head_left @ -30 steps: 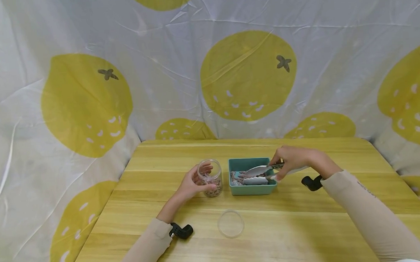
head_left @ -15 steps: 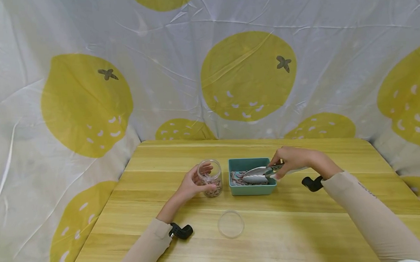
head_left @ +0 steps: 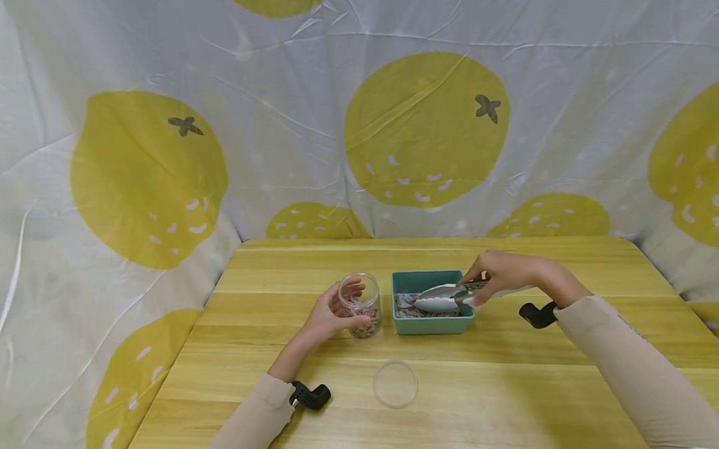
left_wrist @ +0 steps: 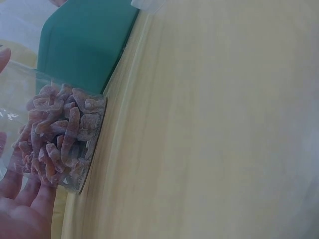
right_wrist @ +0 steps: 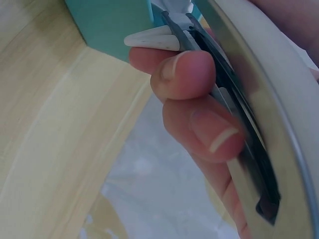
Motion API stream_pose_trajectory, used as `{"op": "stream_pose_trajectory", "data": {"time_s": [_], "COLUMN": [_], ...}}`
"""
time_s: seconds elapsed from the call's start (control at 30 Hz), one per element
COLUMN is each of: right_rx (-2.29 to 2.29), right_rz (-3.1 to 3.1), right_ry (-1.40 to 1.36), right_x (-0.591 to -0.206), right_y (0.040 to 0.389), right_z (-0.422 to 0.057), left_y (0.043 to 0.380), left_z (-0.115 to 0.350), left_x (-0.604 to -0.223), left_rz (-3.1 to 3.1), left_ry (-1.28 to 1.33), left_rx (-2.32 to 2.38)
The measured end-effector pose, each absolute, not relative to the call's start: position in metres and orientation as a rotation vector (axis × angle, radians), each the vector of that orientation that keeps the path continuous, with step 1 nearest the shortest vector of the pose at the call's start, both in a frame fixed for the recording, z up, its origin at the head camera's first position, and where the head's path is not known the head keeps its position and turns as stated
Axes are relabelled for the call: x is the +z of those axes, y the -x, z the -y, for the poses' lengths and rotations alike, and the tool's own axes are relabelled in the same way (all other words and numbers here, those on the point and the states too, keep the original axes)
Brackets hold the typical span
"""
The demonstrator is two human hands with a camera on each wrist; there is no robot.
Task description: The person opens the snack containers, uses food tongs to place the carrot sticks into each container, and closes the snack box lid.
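Note:
My left hand [head_left: 327, 315] grips a clear, lidless jar [head_left: 359, 293] that stands on the table left of the box. In the left wrist view, dried reddish strips with a whitish dusting [left_wrist: 57, 132] fill its lower part. My right hand [head_left: 495, 275] holds metal tongs [head_left: 438, 305] by their arms, fingers curled round them in the right wrist view [right_wrist: 239, 99]. The tong heads reach into a teal rectangular box [head_left: 434, 326], low over more of the strips [head_left: 406, 305] on its floor. The two heads stand a little apart.
A round clear lid [head_left: 395, 384] lies on the wooden table [head_left: 464, 407] in front of the jar and box. A lemon-print cloth [head_left: 289, 120] hangs behind the table and along its sides.
Inside the box the near tong head has shifted slightly up toward the far one, narrowing the gap between them. The left hand and jar stay in place.

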State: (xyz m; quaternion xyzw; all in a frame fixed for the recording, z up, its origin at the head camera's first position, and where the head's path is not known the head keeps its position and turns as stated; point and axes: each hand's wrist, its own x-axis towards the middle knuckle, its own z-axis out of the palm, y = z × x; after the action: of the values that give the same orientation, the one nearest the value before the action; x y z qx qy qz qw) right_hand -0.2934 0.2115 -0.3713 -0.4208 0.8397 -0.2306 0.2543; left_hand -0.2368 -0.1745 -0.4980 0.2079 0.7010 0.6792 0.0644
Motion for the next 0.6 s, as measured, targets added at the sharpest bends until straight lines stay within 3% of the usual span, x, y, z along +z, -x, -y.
{"op": "stream_pose_trajectory", "data": {"time_s": [0.6], "right_rx": [-0.683], "right_rz": [-2.331], "right_ry": [1.106], "right_x": [-0.352], "right_y": [0.291], "right_z": [-0.222], "left_y": [0.236], "left_z": [0.174], "left_x": [-0.497], "left_rz": [-2.131], "left_ry": [-0.617], "left_rx": [2.043]}}
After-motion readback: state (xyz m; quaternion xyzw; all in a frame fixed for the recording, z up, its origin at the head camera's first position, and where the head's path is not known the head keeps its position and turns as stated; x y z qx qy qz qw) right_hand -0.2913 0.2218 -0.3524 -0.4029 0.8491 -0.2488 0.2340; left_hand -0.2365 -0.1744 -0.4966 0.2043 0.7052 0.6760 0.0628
